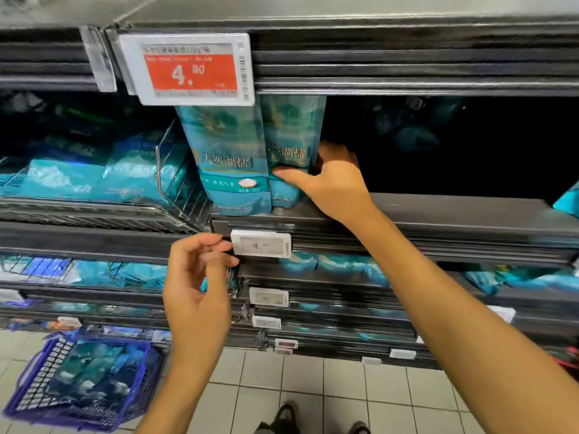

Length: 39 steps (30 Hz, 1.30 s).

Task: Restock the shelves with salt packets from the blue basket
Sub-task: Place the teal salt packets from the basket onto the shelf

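Two teal salt packets stand upright side by side on the dark shelf. My right hand grips the right packet by its right side, thumb across its front. The left packet stands free next to it. My left hand hovers below the shelf edge with loosely curled fingers, holding nothing, near a small white price tag. The blue basket sits on the tiled floor at the lower left with several teal packets in it.
A large red price tag hangs from the upper shelf edge. A wire bin with lying teal packets is to the left. The shelf to the right of my hand is dark and bare. Lower shelves hold more teal packets. My shoes show at the bottom.
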Motion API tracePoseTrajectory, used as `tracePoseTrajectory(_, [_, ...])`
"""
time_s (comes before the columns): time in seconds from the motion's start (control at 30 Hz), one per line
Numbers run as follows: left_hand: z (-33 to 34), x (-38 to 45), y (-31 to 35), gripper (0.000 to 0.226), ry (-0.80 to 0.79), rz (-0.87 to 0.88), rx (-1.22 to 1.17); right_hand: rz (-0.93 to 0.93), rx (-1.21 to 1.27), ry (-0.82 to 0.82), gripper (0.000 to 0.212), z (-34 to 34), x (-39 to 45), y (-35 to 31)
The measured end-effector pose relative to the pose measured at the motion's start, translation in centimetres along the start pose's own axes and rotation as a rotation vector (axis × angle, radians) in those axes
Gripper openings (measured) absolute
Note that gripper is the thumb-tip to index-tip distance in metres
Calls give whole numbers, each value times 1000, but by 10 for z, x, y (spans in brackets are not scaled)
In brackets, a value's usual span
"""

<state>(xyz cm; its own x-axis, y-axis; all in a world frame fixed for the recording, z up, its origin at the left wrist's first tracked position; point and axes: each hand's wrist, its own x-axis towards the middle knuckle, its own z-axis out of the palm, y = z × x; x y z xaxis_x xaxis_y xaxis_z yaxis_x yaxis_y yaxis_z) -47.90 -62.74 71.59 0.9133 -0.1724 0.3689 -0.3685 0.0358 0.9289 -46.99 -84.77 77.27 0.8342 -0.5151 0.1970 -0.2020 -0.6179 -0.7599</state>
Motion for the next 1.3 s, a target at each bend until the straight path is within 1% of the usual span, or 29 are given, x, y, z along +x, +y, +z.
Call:
tracePoseTrajectory(0.07, [-1, 3, -1, 14, -5, -8, -9, 35, -27, 4, 42, -1, -3, 0])
tracePoseTrajectory(0.1, [-2, 4, -1, 14, -8, -12, -13, 41, -26, 18, 44, -3, -7, 1])
tracePoseTrajectory(0.17, [-4, 7, -4, 15, -13, -26, -35, -1, -6, 80, 33, -7, -23, 6])
tracePoseTrajectory(0.23, [-8, 7, -8, 15, -27, -33, -46, -78, 7, 195, 36, -10, -46, 11])
tracePoseTrajectory(0.3, [-15, 5, -15, 17, -48, -33, -38, -173, 156, 287, 29, -11, -74, 13])
tracePoseTrajectory(0.33, [-19, 2, -19, 19, -54, -43, -33, -211, 235, 301, 24, -10, -89, 14])
tracePoseTrajectory(0.37, [-22, -1, -23, 20, -58, -64, -29, -221, 300, 280, 18, -6, -104, 16])
tracePoseTrajectory(0.43, [-30, -14, -35, 14, -55, -134, -24, -164, 413, 123, 7, 9, -133, 22])
tracePoseTrajectory(0.47, [-34, -22, -42, 12, -51, -171, -22, -110, 454, 34, 6, 19, -147, 27])
tracePoseTrajectory(0.57, [-51, -57, -60, 14, -62, -274, 31, 112, 459, -196, 16, 54, -185, 46])
tracePoseTrajectory(0.63, [-65, -90, -72, 16, -46, -347, 68, 220, 439, -342, 23, 74, -207, 62])
tracePoseTrajectory(0.73, [-83, -144, -88, 22, 51, -508, 117, 270, 431, -511, 21, 92, -235, 87])
tracePoseTrajectory(0.87, [-104, -217, -98, 18, 244, -708, 179, 322, 349, -743, 20, 114, -264, 120])
tracePoseTrajectory(0.93, [-113, -252, -97, 16, 366, -778, 194, 325, 276, -871, 19, 127, -275, 133])
tracePoseTrajectory(1.07, [-131, -312, -93, 16, 613, -868, 207, 267, 223, -1039, 12, 157, -286, 131])
tracePoseTrajectory(1.17, [-141, -351, -86, 20, 732, -923, 257, 190, 189, -1151, 14, 186, -287, 110])
tracePoseTrajectory(1.23, [-145, -375, -82, 28, 825, -936, 286, 145, 161, -1217, 14, 206, -288, 90])
tracePoseTrajectory(1.3, [-151, -396, -79, 26, 946, -966, 282, 85, 155, -1267, 13, 227, -290, 68])
